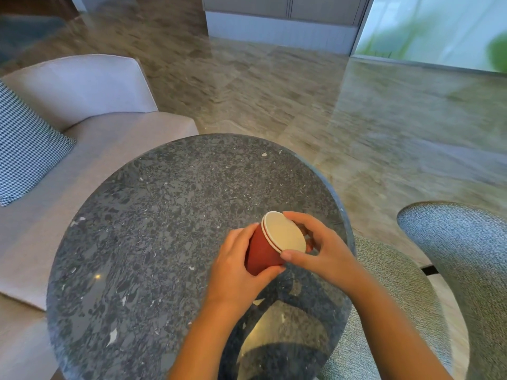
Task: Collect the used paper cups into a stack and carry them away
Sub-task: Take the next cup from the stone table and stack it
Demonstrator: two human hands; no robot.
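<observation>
the stack of red paper cups [262, 252] is held over the round stone table [164, 215], near its right edge. it is tilted, with the base down-left and the cream mouth up-right. the left hand [233, 267] curls its fingers round the body. the right hand [326, 250] pinches the rim between thumb and fingers.

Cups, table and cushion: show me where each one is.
cups [262, 251]: head view, red side wall of the outer cup.
table [164, 215]: head view, bare speckled top.
cushion [24, 149]: head view, middle of the checked fabric.
</observation>
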